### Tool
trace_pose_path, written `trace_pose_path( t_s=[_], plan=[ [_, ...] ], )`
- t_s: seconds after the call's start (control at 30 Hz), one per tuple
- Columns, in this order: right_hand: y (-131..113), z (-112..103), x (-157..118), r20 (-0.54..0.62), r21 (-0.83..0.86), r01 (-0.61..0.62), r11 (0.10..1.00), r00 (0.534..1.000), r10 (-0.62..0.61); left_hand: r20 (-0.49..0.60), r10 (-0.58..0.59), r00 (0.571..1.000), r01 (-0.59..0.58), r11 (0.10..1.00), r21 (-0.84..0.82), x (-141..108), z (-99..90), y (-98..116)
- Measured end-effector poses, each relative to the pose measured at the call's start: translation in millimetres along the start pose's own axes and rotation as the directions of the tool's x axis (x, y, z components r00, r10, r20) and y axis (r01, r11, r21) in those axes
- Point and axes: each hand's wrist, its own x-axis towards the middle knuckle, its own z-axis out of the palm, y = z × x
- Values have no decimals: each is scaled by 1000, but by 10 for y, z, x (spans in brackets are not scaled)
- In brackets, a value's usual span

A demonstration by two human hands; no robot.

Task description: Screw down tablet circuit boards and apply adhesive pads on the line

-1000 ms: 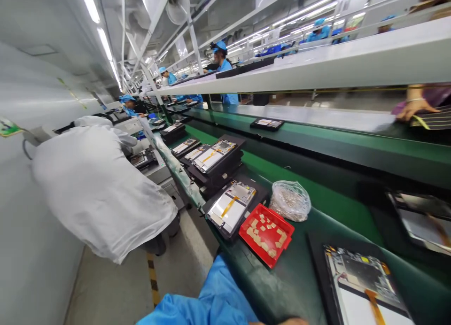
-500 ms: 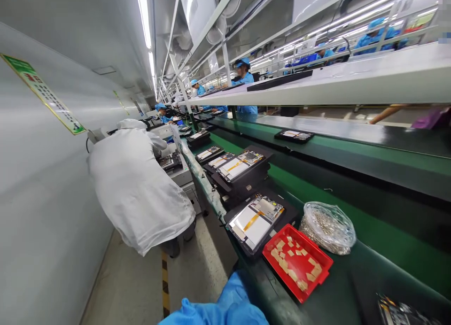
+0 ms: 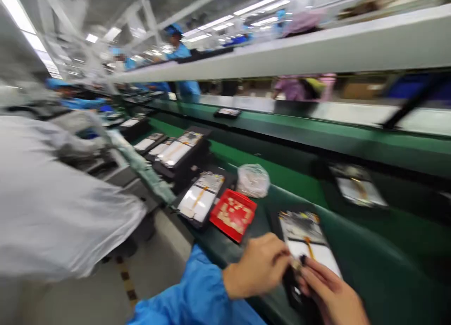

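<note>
My left hand [image 3: 259, 264], coming out of a blue sleeve [image 3: 197, 292], has thumb and fingers pinched together. Its fingertips meet those of my right hand [image 3: 333, 292], which is also closed in a pinch. Something small, pale and dark, is between them, too blurred to name. Both hands are over the lower left edge of an opened tablet [image 3: 310, 243] with a white battery, an orange ribbon cable and a circuit board at its top. To the left, a red tray [image 3: 230, 231] holds small beige pieces. A clear plastic bag [image 3: 252, 180] of small parts lies behind it.
Another opened tablet [image 3: 200, 198] lies left of the tray, with a stack of tablets [image 3: 179, 149] beyond. One more tablet [image 3: 359, 189] lies on the green conveyor belt [image 3: 303, 172]. A person in a white coat [image 3: 59, 203] bends at the left. A white shelf [image 3: 282, 57] runs overhead.
My view has swung right, so the tray, bag and stacked tablets now appear further left. Both my hands have come into view at the opened tablet on the right.
</note>
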Motion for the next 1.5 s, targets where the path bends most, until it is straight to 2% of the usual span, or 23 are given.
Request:
trace_pose_path(
  t_s=[0.03,0.1,0.23,0.37,0.5,0.63,0.83,1.03,1.23,1.5],
  plan=[
    [-3,-30,-59,6,75,-82,994,997,82,-20,0,1000,-1,1000,-19,-48,11,-12],
    [-20,-21,-119,27,214,-166,963,986,164,-32,25,999,-26,999,-32,-116,42,-64],
    [-29,59,-169,43,279,-190,941,982,185,-2,75,997,-74,996,55,-201,144,-95],
    [17,56,-236,51,270,-172,947,985,164,32,66,997,-70,988,135,-224,224,-74],
    [72,34,-265,52,239,-123,963,992,114,61,66,996,-72,992,108,-212,245,-82],
    [105,21,-277,46,181,-62,982,997,55,100,57,993,-64,996,67,-192,223,-84],
    [105,2,-293,70,98,-13,995,997,6,195,65,979,-100,979,176,-206,171,-45],
    [78,1,-307,106,41,4,999,994,-9,277,54,959,-116,970,214,-217,142,-51],
    [82,-4,-323,125,54,-2,999,992,-5,282,83,956,-148,965,217,-264,148,-103],
    [44,36,-339,137,34,8,999,990,-12,300,98,949,-209,908,364,-318,171,-29]
  ],
)
